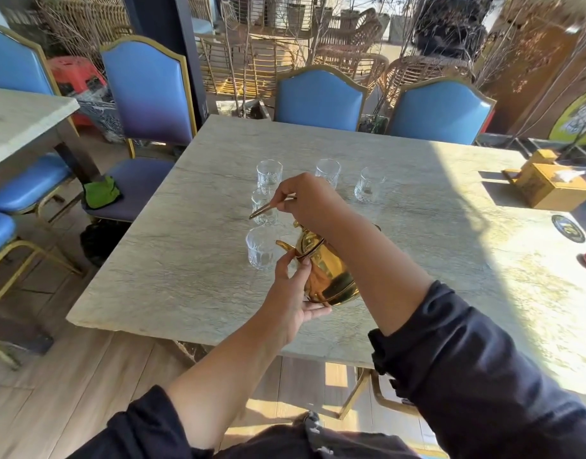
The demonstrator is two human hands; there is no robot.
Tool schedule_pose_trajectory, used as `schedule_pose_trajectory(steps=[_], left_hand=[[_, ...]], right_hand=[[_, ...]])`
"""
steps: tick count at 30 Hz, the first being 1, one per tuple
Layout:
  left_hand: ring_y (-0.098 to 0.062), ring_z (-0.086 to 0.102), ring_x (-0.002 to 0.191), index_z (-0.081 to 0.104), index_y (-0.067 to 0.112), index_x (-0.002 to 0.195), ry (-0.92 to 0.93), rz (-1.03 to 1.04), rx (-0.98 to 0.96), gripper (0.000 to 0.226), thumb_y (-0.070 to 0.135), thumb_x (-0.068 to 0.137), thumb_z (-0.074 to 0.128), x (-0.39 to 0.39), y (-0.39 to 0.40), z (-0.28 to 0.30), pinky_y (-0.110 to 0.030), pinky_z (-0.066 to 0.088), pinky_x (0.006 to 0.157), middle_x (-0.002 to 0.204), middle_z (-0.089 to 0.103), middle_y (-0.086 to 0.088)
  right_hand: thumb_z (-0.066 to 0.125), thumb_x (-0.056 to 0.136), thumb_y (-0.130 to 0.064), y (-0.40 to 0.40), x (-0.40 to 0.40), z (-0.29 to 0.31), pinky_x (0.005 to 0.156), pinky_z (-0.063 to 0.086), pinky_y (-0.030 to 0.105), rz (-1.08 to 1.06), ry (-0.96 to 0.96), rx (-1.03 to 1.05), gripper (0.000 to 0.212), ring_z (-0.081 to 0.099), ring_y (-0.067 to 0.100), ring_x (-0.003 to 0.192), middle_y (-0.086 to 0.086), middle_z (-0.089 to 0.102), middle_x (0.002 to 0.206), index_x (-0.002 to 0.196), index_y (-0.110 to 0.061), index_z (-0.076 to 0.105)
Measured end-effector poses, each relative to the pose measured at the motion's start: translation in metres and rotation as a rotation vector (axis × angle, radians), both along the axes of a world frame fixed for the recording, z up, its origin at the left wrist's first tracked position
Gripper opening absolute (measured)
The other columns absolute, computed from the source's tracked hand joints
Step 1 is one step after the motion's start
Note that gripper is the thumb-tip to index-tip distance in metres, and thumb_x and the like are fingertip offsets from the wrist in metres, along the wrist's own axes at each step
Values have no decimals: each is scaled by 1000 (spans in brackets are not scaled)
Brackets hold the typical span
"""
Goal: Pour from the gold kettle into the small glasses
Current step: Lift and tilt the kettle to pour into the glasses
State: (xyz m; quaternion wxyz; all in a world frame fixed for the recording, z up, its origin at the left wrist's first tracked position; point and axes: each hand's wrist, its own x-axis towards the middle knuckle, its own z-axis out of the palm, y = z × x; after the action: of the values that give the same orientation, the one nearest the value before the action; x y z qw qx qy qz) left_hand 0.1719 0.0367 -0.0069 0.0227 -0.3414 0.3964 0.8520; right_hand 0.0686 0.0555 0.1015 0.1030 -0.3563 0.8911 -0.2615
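Gold kettle [328,276], round-bellied and polished metal, is held tipped over the near part of the pale stone table [185,286], its curved spout [285,245] pointing left at the rim of the nearest small cut-glass tumbler [260,248]. The left hand [293,299] cradles the belly from below, fingers curled loosely around the lower side and thumb up by the shoulder. The right hand [310,202] is closed around the thin gold handle [268,207] above. Smooth metal like this is likely slippery and, if full, heavy and perhaps hot, so the handle is the safer hold, with the underside only steadied. The lid looks loose-fitting and may shift at a steep tilt.

That nearest tumbler seems to hold a little clear liquid, though I cannot be sure. Just beyond stands a second glass [263,207], partly behind the handle. Farther off, three more [269,173] [328,170] [369,185] look empty. All are thin, fragile and easily toppled by the spout.
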Motion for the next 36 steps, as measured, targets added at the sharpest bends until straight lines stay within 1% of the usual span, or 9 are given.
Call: schedule_pose_trajectory(steps=[3,7,12,15,19,23,27,33,36], left_hand=[[-54,53,123,48,39,118,5,-4,-9,26,29,97,59,1,0,1,-61,51,90,131,52,-18],[-54,52,124,48,38,122,2,-6,0,30,29,96,59,2,0,3,-61,52,89,139,50,-20],[-56,51,124,49,38,119,6,1,11,27,28,96,59,5,0,4,-63,50,93,143,47,-20],[-55,52,123,48,38,120,2,7,10,28,29,96,60,6,1,5,-62,51,92,142,48,-19],[-55,54,121,49,38,121,-2,11,1,28,29,96,59,7,2,6,-61,53,90,138,51,-19],[-54,55,120,49,39,119,1,14,-4,26,30,97,58,7,3,7,-61,53,90,127,54,-15],[-56,53,122,49,38,120,-4,26,1,25,29,97,57,7,4,10,-61,52,92,123,53,-14],[-56,52,123,48,37,122,-10,20,-1,28,30,97,58,8,5,10,-61,53,90,141,50,-20],[-56,51,123,48,37,123,-4,24,4,29,29,97,58,8,6,10,-62,52,91,143,48,-21]], right_hand=[[60,91,-4,0,0,0,43,34,9,-8,7,1,18,43,-1,51,-17,49,68,100,-11,75],[61,90,-4,-1,1,0,46,37,12,-5,2,-3,18,44,1,52,-6,58,82,98,-12,75],[61,91,-7,-4,1,0,49,40,15,-6,-12,19,17,47,4,54,-4,61,85,98,-14,74],[60,93,-9,-4,2,4,52,42,19,13,-18,51,17,52,12,63,-3,60,87,102,-14,73],[60,91,-6,-5,3,2,47,39,17,7,-8,21,17,46,5,53,-2,61,84,97,-15,74],[60,91,-6,-5,3,2,46,38,17,6,-17,21,18,47,7,54,0,63,85,96,-16,74],[58,92,-4,-4,4,6,44,34,16,21,-8,25,21,43,4,50,-2,61,82,98,-15,74],[59,93,-6,-3,4,7,44,32,16,36,-14,25,19,40,2,50,-2,60,82,100,-14,74],[58,93,-6,-2,5,8,43,31,14,40,-1,46,20,39,1,49,-10,54,69,100,-15,74]])
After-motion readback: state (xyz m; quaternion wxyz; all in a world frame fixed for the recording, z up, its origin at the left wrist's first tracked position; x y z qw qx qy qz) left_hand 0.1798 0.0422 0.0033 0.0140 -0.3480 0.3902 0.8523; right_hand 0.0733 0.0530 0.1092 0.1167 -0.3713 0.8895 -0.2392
